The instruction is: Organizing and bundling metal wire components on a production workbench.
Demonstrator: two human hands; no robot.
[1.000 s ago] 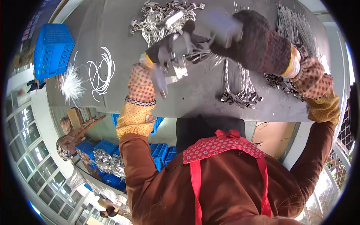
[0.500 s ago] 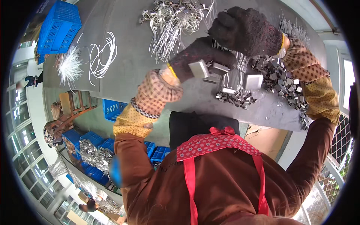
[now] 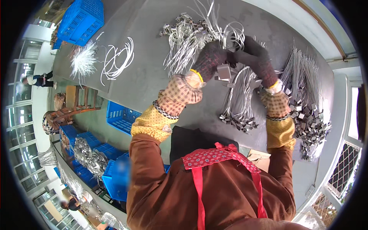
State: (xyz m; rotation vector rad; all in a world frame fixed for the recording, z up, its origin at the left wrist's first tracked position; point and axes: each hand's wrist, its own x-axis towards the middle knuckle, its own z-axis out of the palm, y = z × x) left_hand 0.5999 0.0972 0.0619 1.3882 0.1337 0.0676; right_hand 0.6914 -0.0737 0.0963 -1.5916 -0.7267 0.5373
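Dark knit gloves cover both my hands. Over the table my left hand (image 3: 210, 59) and my right hand (image 3: 256, 59) are close together, fingers wrapped round a bundle of silvery wires (image 3: 234, 33) whose upper part is looped into a coil. Square grey metal blocks (image 3: 224, 72) hang just below my left fingers. Nearer me, more wires (image 3: 242, 96) lie lengthwise, with small dark blocks (image 3: 238, 122) at their near ends. Beyond my left hand is a heap of coiled wire bundles (image 3: 184, 40). Straight wires (image 3: 303, 71) ending in a pile of blocks (image 3: 306, 119) lie to the right.
A blue crate (image 3: 82, 23) sits at the far left of the table, near a white spray of strands (image 3: 83, 61) and a loose wire coil (image 3: 118, 61). Below the table's edge is another blue crate (image 3: 122, 118). Another person (image 3: 39, 79) is in the left background.
My hands have come together round the bundle, and its wires are now looped into a coil above them. My right hand has come down from above. The view has shifted, showing more of the right-hand pile.
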